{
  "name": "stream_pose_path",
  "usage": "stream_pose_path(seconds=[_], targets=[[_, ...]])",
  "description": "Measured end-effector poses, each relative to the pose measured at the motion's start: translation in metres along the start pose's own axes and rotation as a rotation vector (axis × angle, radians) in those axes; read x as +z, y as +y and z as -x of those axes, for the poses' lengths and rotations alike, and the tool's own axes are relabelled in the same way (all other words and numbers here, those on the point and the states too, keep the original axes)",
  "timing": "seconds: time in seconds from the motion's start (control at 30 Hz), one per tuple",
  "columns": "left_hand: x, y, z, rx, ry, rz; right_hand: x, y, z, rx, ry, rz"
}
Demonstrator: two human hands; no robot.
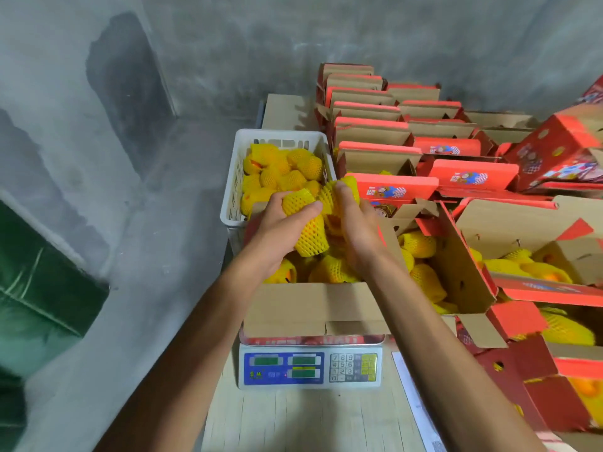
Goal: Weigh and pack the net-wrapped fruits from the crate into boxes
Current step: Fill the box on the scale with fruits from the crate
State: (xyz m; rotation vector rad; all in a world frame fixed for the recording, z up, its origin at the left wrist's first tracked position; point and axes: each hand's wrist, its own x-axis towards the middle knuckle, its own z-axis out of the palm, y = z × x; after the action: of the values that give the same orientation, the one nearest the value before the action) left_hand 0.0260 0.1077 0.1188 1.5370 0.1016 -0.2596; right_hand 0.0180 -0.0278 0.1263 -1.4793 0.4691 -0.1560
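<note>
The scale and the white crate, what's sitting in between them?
In the head view, an open cardboard box of net-wrapped fruits sits on the scale, in front of the white crate.

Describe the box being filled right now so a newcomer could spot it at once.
Find the digital scale at the near table edge. The open cardboard box sits directly on it, in front of the white crate. It alone rests on the scale, with both hands above it.

Unreadable scale, cropped stacks

The scale [310,367] displays are too small to read; the red cartons [551,151] run off the right edge.
</note>
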Motion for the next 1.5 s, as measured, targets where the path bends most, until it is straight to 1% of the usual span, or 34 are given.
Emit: stream_pose_path(seconds=[0.07, 0.13, 0.27, 0.33, 0.43, 0.57, 0.67, 0.8, 0.97, 1.07, 1.17, 1.37, 1.5], targets=[[0.007, -0.005, 0.011, -0.019, 0.050, -0.019, -0.003, 0.010, 0.007, 0.031, 0.000, -0.023], [0.009, -0.007, 0.018, -0.025, 0.097, -0.093, -0.006, 0.017, 0.010, 0.015, 0.009, -0.033], [0.009, -0.009, 0.028, -0.020, 0.095, -0.171, -0.012, 0.024, 0.015, -0.041, 0.043, 0.014], [0.008, -0.007, 0.033, 0.014, 0.113, -0.304, -0.013, 0.029, 0.016, -0.087, 0.007, 0.071], [0.006, -0.005, 0.038, 0.089, 0.137, -0.560, -0.015, 0.032, 0.020, -0.159, -0.011, 0.229], [0.004, -0.013, 0.034, 0.179, 0.116, -0.632, -0.014, 0.034, 0.021, -0.299, 0.010, 0.501], [0.003, -0.018, 0.034, 0.226, 0.148, -0.720, -0.012, 0.035, 0.020, -0.311, 0.012, 0.615], [0.000, -0.018, 0.033, 0.245, 0.165, -0.917, -0.013, 0.038, 0.020, -0.322, 0.044, 0.752], [0.000, -0.020, 0.027, 0.284, 0.165, -0.937, -0.013, 0.042, 0.018, -0.376, 0.056, 0.856], [0.001, -0.018, 0.024, 0.289, 0.166, -0.872, -0.011, 0.039, 0.014, -0.393, 0.038, 0.841], [0.005, -0.019, 0.025, 0.282, 0.186, -0.894, -0.009, 0.038, 0.012, -0.375, -0.011, 0.810], [0.008, -0.019, 0.028, 0.247, 0.054, -0.770, -0.007, 0.042, 0.012, -0.350, -0.088, 0.769], [0.014, -0.020, 0.033, 0.232, 0.002, -0.704, -0.003, 0.044, 0.017, -0.407, -0.163, 0.809]])
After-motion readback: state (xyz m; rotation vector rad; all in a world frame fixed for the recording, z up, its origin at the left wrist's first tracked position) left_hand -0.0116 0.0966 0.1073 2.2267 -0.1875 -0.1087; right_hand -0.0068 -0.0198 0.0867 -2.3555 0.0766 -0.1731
